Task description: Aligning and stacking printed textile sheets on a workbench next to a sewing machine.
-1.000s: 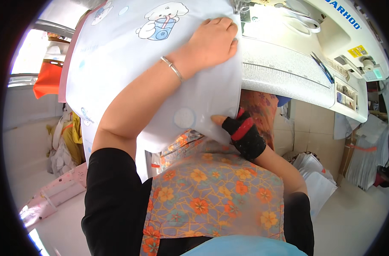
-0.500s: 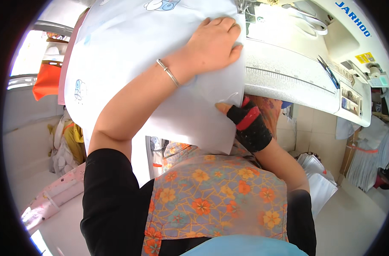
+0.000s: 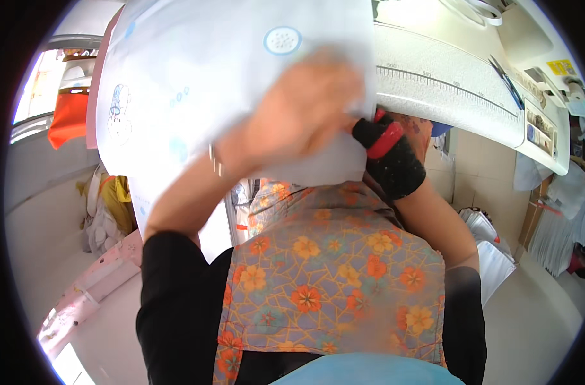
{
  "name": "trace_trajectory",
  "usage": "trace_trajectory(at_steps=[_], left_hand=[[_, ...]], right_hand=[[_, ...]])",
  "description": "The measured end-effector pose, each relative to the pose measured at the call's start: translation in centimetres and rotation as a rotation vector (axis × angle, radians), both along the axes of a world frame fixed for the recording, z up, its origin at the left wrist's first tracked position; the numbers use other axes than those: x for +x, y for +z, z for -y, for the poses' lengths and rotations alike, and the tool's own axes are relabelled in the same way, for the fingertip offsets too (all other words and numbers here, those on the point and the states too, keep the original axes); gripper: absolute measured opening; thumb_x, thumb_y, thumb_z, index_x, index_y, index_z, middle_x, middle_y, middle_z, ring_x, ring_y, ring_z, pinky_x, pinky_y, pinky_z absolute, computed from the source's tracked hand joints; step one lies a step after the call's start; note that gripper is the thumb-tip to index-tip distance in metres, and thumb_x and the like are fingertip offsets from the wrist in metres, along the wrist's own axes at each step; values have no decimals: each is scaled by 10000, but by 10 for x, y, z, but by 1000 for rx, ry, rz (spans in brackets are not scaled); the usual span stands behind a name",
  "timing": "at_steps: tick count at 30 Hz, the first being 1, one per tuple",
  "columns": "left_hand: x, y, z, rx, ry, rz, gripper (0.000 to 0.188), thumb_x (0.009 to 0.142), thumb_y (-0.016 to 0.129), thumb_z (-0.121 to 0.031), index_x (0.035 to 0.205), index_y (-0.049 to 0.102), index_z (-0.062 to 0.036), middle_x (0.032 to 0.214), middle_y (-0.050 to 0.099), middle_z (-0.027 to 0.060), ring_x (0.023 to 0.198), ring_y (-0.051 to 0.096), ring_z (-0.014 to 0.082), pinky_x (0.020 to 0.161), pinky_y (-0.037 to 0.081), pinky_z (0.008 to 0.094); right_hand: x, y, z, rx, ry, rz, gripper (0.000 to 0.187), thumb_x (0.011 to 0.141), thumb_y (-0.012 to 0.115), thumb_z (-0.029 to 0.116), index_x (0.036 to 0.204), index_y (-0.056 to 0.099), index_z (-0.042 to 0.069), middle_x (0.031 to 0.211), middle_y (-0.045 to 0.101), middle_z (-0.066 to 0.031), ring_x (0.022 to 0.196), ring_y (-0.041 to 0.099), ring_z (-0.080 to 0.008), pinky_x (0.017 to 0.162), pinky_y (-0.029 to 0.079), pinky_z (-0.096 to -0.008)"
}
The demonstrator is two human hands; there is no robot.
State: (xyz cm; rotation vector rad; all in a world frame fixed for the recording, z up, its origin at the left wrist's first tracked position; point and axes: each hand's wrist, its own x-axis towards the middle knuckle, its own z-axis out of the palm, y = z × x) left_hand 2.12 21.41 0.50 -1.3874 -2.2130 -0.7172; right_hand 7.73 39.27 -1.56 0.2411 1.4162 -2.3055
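Two hands work pale printed fabric panel (image 3: 196, 96) at sewing table (image 3: 446, 96) edge. Left hand (image 3: 299, 115), blurred, presses flat on top; right hand (image 3: 385, 151), black-gloved, pinches lower edge. Panel half draped off table, positioning seemingly unfinished.

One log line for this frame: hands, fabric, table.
left hand: flat on white printed fabric | right hand: black wrap, at fabric edge | sewing table: beneath

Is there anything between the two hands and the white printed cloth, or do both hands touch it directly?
Nothing visible stands between. The left hand, blurred, lies flat on the white printed cloth. The right hand, in a black wrap with a red band, meets the cloth's lower edge beside the sewing table; its fingers are hidden.
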Motion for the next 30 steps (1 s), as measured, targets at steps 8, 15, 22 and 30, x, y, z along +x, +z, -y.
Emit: trace_trajectory(at_steps=[8,15,22,30], left_hand=[[157,-49,82,1130,130,1517,398,966,503,-328,1251,560,-56,1273,578,102,1184,525,265,998,413,451],[112,-20,221,1929,566,767,673,977,381,-523,1441,344,-36,1491,379,148,1383,345,322,1134,284,483],[141,-85,254,2073,869,710,747,974,308,-586,1462,318,-19,1565,260,129,1464,184,265,1170,97,478],[95,-168,158,1766,373,1635,768,943,487,-536,1426,299,30,1444,333,238,1320,384,386,1080,327,567]], right_hand=[[-30,-23,-26,394,-5,-319,432,852,698,255,1180,633,-19,1126,659,-103,1024,616,-203,923,483,-328],[-38,-4,-51,35,-30,-28,653,861,621,313,1375,447,-49,1364,505,-184,1225,515,-306,1050,397,-424],[-36,-3,-50,95,47,-149,792,811,674,438,1394,433,-40,1398,481,-167,1260,477,-308,1072,357,-431],[-38,4,-57,143,48,-155,793,816,678,371,1425,372,-34,1414,455,-167,1274,461,-322,1080,356,-452]])
